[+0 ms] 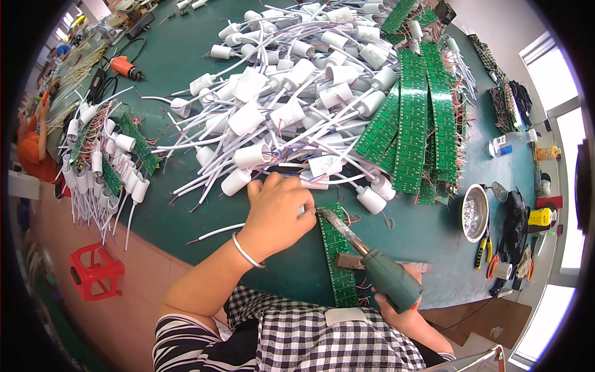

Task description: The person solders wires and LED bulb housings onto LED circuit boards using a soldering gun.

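My left hand point(276, 214) is closed around a white lamp holder point(302, 211), mostly hidden by the fingers. A white cable point(217, 233) comes out on the hand's left side. In my right hand point(400, 310) is a soldering iron point(390, 279) with a thick green handle. Its metal tip meets the top end of a narrow green circuit board strip point(338, 263), close to my left fingertips. Whether the tip touches a wire there is too small to tell. A brown bar point(406, 266) lies across the strip, passing under the iron.
A large heap of white lamp holders point(285, 115) with cables covers the far middle. Green circuit boards point(412, 124) are stacked right of it. A metal bowl point(475, 212) and yellow-handled pliers point(483, 248) lie right. Leftward are finished-looking bundles point(102, 164), an orange tool point(126, 67) and a red stool point(96, 271).
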The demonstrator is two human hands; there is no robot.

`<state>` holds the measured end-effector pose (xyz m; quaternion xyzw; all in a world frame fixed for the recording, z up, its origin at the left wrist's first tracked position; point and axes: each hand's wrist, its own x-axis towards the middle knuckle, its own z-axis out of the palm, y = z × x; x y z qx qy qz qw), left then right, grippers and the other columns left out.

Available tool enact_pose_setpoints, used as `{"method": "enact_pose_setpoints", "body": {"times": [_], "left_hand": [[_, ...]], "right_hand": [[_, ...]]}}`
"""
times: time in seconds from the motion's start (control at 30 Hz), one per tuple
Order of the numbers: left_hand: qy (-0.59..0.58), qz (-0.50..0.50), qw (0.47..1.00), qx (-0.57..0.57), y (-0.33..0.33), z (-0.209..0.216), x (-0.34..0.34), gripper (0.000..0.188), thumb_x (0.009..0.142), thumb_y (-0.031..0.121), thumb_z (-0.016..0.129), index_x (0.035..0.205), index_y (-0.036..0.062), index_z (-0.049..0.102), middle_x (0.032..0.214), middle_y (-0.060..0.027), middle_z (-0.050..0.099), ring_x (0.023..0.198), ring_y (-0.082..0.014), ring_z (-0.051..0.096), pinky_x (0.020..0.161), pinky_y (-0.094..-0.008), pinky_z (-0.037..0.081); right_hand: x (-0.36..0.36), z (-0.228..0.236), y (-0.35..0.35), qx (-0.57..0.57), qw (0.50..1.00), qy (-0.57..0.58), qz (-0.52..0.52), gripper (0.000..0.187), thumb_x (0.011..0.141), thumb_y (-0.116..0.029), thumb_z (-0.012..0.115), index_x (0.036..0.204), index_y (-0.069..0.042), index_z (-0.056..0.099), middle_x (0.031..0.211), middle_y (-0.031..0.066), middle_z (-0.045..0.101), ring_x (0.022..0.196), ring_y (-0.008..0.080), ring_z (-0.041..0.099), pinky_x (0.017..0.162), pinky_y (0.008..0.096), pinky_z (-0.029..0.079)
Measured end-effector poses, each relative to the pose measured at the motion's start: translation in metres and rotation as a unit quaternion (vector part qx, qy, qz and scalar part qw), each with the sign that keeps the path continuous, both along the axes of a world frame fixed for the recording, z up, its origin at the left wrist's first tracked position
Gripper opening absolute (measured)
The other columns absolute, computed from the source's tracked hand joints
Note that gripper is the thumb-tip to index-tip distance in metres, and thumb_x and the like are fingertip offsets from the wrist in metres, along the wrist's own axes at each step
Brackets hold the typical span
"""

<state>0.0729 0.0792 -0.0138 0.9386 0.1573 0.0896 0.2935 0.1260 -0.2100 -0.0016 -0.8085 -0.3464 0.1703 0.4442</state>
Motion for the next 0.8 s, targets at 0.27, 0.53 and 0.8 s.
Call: {"method": "enact_pose_setpoints", "body": {"times": [0.27,0.53,0.8], "left_hand": [[0.004,-0.005,1.0,-0.003,0.001,-0.001,-0.001,0.006,0.066,0.019,0.066,0.069,0.0147,0.062,0.081,0.0001,0.053,0.088,-0.0226,0.047,0.076,-0.0379,0.026],[0.017,-0.009,1.0,-0.003,0.001,0.002,0.0,0.006,0.067,0.019,0.066,0.07,0.0149,0.063,0.081,-0.0002,0.053,0.087,-0.0228,0.047,0.076,-0.0385,0.026],[0.023,-0.01,1.0,0.008,0.001,0.003,0.0,0.006,0.067,0.02,0.066,0.069,0.0149,0.063,0.082,-0.0007,0.053,0.088,-0.0233,0.047,0.075,-0.0387,0.026]], "right_hand": [[0.009,0.007,0.002,-0.006,0.991,-0.106,0.088,0.041,0.085,-0.027,0.068,0.108,0.006,0.056,0.096,0.011,0.06,0.067,0.0144,0.064,0.06,0.0249,0.049],[0.006,-0.002,-0.007,-0.007,0.991,-0.127,0.051,0.049,0.088,-0.035,0.062,0.113,0.006,0.055,0.078,0.0074,0.062,0.06,0.013,0.061,0.056,0.0253,0.047],[-0.005,-0.001,-0.006,-0.038,0.994,0.098,-0.034,0.04,0.062,-0.016,0.08,0.099,-0.012,0.068,0.111,0.0095,0.06,0.103,0.0308,0.054,0.086,0.0404,0.044]]}}
